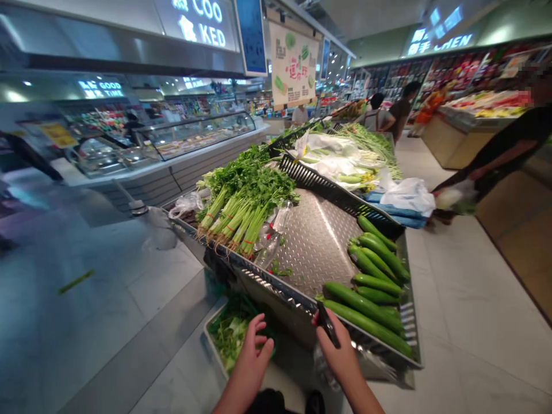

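Note:
My left hand (253, 353) is in front of the produce stand, its fingers loosely apart and nothing in them. In my right hand (340, 351) is a slim black object (328, 326) whose kind I cannot make out; it points up toward the stand's front rim. Just beyond that hand, long smooth green gourds (366, 310) lie side by side along the right end of the stand. Bunches of celery (241, 201), roots toward me and tied with red bands, rest at the left end. Between them shows the patterned metal bed (319, 241), with a few loose leaves.
Black slotted edging (340, 192) divides the stand from a section with white plastic wrapping (332, 152) and more greens. Below my left hand sits a bin of leafy trimmings (230, 336). A person (509, 132) carrying a bag is in the right aisle; others stand farther back.

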The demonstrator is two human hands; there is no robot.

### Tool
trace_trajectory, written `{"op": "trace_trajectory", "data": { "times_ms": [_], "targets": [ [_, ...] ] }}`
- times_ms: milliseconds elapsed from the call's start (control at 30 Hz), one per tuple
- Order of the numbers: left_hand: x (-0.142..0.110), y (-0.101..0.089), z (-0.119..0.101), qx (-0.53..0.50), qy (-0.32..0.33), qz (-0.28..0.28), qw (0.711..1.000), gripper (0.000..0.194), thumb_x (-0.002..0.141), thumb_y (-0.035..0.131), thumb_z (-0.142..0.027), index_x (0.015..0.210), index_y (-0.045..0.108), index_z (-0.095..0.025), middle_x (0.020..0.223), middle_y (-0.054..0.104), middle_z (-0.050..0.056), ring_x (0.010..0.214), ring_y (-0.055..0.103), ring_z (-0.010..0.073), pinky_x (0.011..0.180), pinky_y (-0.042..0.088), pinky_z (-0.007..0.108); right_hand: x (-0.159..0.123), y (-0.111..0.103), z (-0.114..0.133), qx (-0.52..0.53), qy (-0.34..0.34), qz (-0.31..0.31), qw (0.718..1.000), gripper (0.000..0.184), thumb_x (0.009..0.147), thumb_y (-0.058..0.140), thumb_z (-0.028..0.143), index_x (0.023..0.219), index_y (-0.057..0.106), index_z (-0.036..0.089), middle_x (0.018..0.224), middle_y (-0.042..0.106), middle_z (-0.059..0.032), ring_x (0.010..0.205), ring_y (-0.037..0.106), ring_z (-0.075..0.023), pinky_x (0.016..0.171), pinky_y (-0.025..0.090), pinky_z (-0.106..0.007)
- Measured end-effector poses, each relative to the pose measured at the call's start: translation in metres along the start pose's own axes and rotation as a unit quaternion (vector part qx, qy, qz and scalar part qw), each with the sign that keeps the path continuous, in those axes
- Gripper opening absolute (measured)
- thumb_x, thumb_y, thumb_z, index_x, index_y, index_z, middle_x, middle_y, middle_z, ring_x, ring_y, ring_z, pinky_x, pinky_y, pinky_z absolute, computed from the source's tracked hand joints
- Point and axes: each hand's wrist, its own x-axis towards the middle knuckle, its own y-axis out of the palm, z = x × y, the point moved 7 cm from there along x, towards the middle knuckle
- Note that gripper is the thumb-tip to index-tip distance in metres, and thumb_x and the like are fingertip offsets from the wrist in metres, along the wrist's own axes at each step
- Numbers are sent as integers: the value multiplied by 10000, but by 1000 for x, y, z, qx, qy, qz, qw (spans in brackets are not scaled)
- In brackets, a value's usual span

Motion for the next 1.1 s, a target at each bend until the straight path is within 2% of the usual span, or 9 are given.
{"op": "trace_trajectory", "data": {
  "times_ms": [100, 267, 400, 500, 667, 733, 833, 1000, 1100],
  "targets": [
    [-4, -8, 15, -11, -22, -40, 999, 672, 812, 604, -572, 1373, 529, -209, 1353, 615, 165, 994, 672, 249, 856, 563, 387, 17, 2, -4, 2, -1, -6, 1000, 267, 787, 632, 387, 956, 742, 213, 963, 773, -68, 949, 715, -276, 909, 558, -353],
    [3, -9, 25, -16, -48, -48, 998, 681, 783, 641, -574, 1350, 552, -208, 1360, 619, 164, 1065, 674, 280, 904, 563, 407, 42, 20, -5, -5, 5, 50, 999, 179, 784, 615, 369, 794, 707, 215, 787, 742, -44, 781, 689, -250, 758, 554, -314],
    [22, -11, 17, -15, -36, -33, 999, 623, 814, 621, -532, 1347, 557, -216, 1389, 611, 164, 1101, 667, 290, 918, 554, 415, 60, 32, 5, -7, -11, 55, 998, 221, 761, 604, 332, 889, 735, 208, 878, 762, -53, 876, 707, -270, 829, 538, -322],
    [41, -16, 4, -16, -22, -9, 1000, 602, 834, 601, -480, 1367, 548, -205, 1411, 597, 163, 1125, 655, 283, 940, 543, 408, 72, 45, 11, -16, -11, 64, 998, 165, 784, 583, 335, 784, 690, 209, 750, 708, -30, 744, 666, -237, 717, 509, -298],
    [79, -27, -21, -10, 12, 32, 999, 536, 864, 577, -385, 1371, 549, -214, 1435, 578, 149, 1145, 644, 273, 963, 521, 402, 86, 58, 16, -38, -13, 23, 999, 206, 773, 589, 343, 854, 721, 206, 829, 742, -38, 805, 669, -249, 767, 506, -309],
    [93, -31, -26, -3, 27, 48, 998, 529, 875, 561, -359, 1384, 541, -214, 1448, 562, 146, 1156, 636, 271, 962, 516, 398, 89, 65, 16, -43, -5, 16, 999, 192, 765, 582, 335, 819, 714, 205, 793, 733, -33, 778, 662, -244, 745, 500, -306],
    [107, -35, -26, 11, 38, 81, 996, 531, 882, 553, -337, 1399, 535, -214, 1466, 541, 140, 1172, 626, 270, 962, 510, 391, 90, 78, 13, -53, 16, 21, 998, 174, 765, 569, 335, 720, 677, 206, 671, 682, -18, 682, 630, -227, 659, 474, -295],
    [117, -43, -19, 26, 38, 96, 994, 513, 886, 558, -330, 1389, 547, -234, 1451, 550, 111, 1157, 630, 249, 961, 503, 358, 94, 95, 6, -68, 18, -15, 997, 253, 743, 570, 359, 863, 727, 200, 794, 743, -38, 780, 676, -253, 741, 506, -317],
    [120, -48, -23, 31, 45, 94, 994, 505, 887, 545, -316, 1385, 543, -232, 1435, 556, 113, 1129, 633, 248, 951, 505, 362, 101, 104, 1, -81, 25, -7, 996, 216, 738, 556, 358, 813, 699, 215, 725, 707, -18, 732, 665, -241, 704, 489, -309]
  ]
}}
